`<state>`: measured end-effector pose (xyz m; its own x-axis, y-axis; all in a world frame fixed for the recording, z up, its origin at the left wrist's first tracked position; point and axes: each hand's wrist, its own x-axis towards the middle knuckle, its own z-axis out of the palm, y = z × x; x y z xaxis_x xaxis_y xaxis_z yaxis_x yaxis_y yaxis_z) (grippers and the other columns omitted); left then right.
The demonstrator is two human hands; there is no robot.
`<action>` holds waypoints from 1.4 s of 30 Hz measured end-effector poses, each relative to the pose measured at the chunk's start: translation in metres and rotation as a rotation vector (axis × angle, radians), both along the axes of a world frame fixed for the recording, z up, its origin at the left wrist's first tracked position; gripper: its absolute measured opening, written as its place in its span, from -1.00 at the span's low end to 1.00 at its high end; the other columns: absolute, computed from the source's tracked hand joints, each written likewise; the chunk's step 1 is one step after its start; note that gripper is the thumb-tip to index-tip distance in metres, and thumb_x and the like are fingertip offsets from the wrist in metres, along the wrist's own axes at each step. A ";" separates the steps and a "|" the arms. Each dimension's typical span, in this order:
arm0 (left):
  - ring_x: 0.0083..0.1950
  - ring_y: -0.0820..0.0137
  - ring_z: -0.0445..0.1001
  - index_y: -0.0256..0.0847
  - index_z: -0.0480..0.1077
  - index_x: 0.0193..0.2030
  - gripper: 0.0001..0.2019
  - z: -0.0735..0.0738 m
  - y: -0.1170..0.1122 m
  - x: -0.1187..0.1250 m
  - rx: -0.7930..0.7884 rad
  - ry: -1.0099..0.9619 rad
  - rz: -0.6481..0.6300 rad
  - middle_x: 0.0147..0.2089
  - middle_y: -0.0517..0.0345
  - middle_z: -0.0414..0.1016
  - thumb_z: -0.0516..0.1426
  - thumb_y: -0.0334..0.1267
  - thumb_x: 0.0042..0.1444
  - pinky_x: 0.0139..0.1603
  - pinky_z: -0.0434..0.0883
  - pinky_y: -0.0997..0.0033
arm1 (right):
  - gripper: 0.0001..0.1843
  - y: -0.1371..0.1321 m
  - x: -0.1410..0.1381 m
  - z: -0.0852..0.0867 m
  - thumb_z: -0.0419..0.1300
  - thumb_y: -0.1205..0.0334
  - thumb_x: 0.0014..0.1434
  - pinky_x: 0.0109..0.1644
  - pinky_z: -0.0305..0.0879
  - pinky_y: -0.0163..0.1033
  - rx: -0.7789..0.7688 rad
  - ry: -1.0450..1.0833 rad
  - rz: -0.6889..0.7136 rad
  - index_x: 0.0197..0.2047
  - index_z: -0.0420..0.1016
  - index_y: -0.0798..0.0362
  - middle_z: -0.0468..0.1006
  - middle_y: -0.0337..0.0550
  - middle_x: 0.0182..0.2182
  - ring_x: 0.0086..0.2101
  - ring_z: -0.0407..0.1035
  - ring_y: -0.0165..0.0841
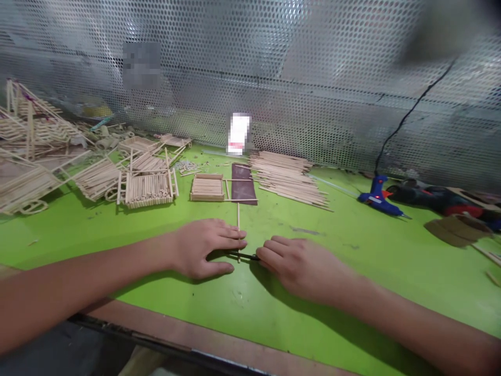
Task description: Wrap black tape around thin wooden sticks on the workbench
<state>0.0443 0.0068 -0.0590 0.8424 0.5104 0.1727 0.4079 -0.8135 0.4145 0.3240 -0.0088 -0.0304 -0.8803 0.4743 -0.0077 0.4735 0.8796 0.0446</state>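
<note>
1. The thin wooden stick [238,230] lies on the green desk [352,250], pointing away from the person.
2. The left hand [203,246] presses flat on the stick, fingers extended.
3. The right hand [291,263] grips a dark cutting tool [245,256] at the stick's near end.
4. A stick bundle [289,180] lies beyond.

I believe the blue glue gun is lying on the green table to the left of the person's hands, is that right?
Not quite: in the head view the blue glue gun lies on the green table to the right of the hands, beyond the right hand, not the left.

Both forearms angled inward, left hand [205,246] palm-down with fingers flat, right hand [291,263] knuckles-up, fingertips nearly meeting.
</note>
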 end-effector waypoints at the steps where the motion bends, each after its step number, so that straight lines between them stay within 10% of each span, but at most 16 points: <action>1: 0.41 0.04 0.38 -0.24 0.38 0.39 -0.45 0.000 0.001 -0.001 -0.016 0.005 -0.013 0.43 -0.08 0.34 0.15 -0.02 0.36 0.48 0.25 -0.07 | -0.84 0.000 0.000 0.000 0.06 0.46 0.34 -0.35 0.09 -0.19 0.002 -0.001 0.003 -0.23 0.41 0.07 0.47 -0.15 -0.35 -0.40 0.26 -0.34; 24: 0.38 0.03 0.43 -0.31 0.42 0.34 -0.51 0.000 0.008 -0.004 0.065 -0.081 -0.093 0.37 -0.17 0.42 0.18 -0.09 0.37 0.47 0.30 -0.12 | -0.84 0.001 0.001 0.004 0.08 0.51 0.28 -0.33 0.07 -0.19 -0.032 -0.012 0.030 -0.24 0.39 0.06 0.45 -0.19 -0.37 -0.38 0.26 -0.33; 32: -0.22 0.30 0.51 -0.28 0.55 -0.25 -0.82 -0.002 -0.002 0.013 0.123 -0.249 -0.006 -0.29 0.05 0.62 0.16 -0.31 0.38 -0.08 0.48 0.25 | -0.82 0.003 0.000 0.002 0.06 0.52 0.29 -0.33 0.08 -0.19 -0.070 0.010 0.031 -0.21 0.39 0.07 0.47 -0.17 -0.34 -0.38 0.26 -0.34; 42: -0.23 0.29 0.47 -0.26 0.52 -0.29 -0.80 -0.001 -0.003 0.007 0.145 -0.207 0.002 -0.30 0.06 0.59 0.14 -0.30 0.37 -0.10 0.39 0.24 | -0.83 0.003 -0.007 -0.002 0.10 0.54 0.25 -0.33 0.08 -0.22 -0.062 0.033 0.045 -0.23 0.39 0.08 0.47 -0.16 -0.35 -0.39 0.24 -0.35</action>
